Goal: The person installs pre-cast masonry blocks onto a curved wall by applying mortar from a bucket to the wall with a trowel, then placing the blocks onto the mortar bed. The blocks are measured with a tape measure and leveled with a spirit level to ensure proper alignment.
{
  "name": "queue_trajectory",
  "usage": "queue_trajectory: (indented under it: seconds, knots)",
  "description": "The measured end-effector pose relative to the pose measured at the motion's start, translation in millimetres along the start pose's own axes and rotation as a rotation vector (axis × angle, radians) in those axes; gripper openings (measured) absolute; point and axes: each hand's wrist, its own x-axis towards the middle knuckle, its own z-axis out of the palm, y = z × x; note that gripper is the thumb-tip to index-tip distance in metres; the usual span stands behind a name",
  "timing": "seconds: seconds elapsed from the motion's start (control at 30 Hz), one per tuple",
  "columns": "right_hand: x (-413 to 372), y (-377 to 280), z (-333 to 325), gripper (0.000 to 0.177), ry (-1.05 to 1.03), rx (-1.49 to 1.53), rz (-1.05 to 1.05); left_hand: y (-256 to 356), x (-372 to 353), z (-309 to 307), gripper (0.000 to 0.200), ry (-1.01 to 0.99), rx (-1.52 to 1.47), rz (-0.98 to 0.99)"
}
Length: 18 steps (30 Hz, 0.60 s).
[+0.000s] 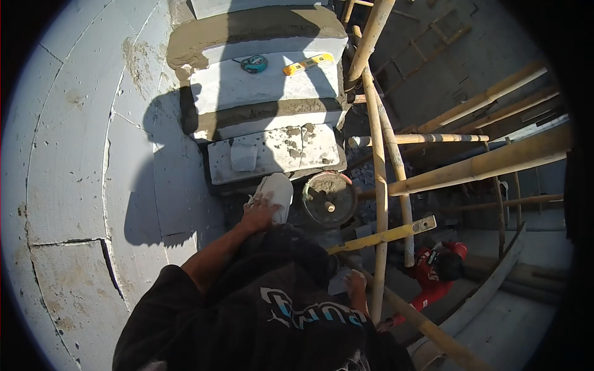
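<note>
My left hand (263,211) is closed around a white block (280,196), held just in front of the lowest step. My right hand (356,285) is low, beside the bamboo poles, with its fingers against a pale grey flat piece (338,281) whose kind I cannot make out. Between my left hand and the scaffold stands a bucket of mortar (311,213), a wooden handle (330,207) sticking up from it. A small white block (244,157) lies on the lowest step (275,147). A long yellow spirit level (387,235) slants across the poles above my right hand.
A teal tape measure (254,63) and a short yellow level (308,63) lie on a higher white step. Grey mortar (260,28) coats the steps above. A block wall (74,142) rises at left. Bamboo poles (376,154) edge the right; a person in red (427,278) is below.
</note>
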Motion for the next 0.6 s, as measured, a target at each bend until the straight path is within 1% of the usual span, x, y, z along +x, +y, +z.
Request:
queue_trajectory:
  seconds: [0.03,0.13,0.23,0.33,0.47,0.57,0.6]
  knots:
    - [-1,0,-1,0.055,-0.033,0.034,-0.022,-2,2,2,0.065,0.001,0.008,0.008]
    - [9,-4,-2,0.051,0.053,0.053,0.055,-6,7,5,0.064,-0.01,0.027,0.006]
    - [16,-1,-11,0.047,0.048,0.173,0.011,-10,10,6,0.065,-0.013,0.046,0.029]
    - [31,1,-17,0.043,0.056,0.182,-0.02,-13,14,6,0.066,-0.027,0.081,0.041]
    - [22,2,-10,0.039,0.048,0.232,-0.11,-15,17,6,0.067,-0.02,0.097,0.046]
    - [22,7,-1,0.039,0.079,0.19,-0.047,-16,17,8,0.067,-0.01,0.089,0.054]
    - [22,9,2,0.036,0.085,0.19,-0.042,-16,18,8,0.067,-0.009,0.088,0.053]
